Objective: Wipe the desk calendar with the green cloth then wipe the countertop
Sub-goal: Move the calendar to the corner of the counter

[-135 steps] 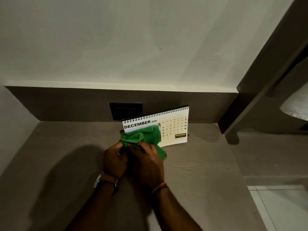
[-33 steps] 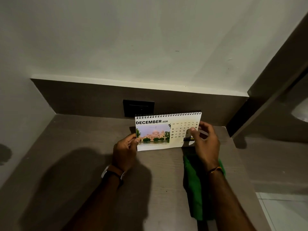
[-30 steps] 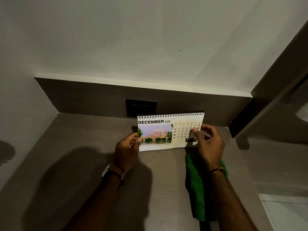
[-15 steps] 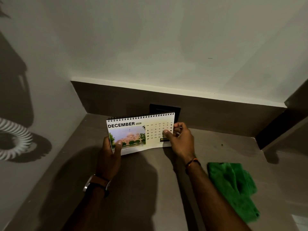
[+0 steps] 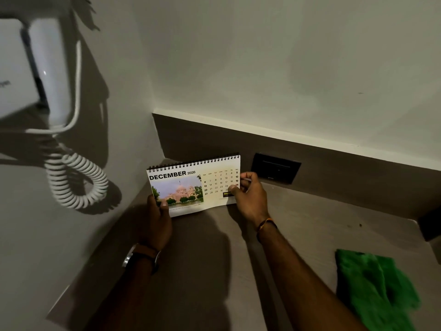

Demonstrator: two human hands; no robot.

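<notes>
The spiral-bound desk calendar [image 5: 191, 185], open at December 2026, is held upright in the back left corner of the brown countertop [image 5: 214, 271]. My left hand [image 5: 158, 220] grips its lower left edge. My right hand [image 5: 250, 199] pinches its right edge, thumb on the date grid. Whether its base touches the counter is hidden by my hands. The green cloth [image 5: 374, 290] lies crumpled on the counter at the right, away from both hands.
A white wall-mounted hair dryer [image 5: 31, 75] with a coiled cord [image 5: 76, 182] hangs on the left wall. A black socket plate [image 5: 275, 167] sits in the dark backsplash behind the calendar. The counter's right end meets a dark step [image 5: 429, 225].
Both hands have carried the calendar left toward the corner. The cloth was let go earlier and stays on the counter at the right. The view has swung left, bringing the hair dryer in.
</notes>
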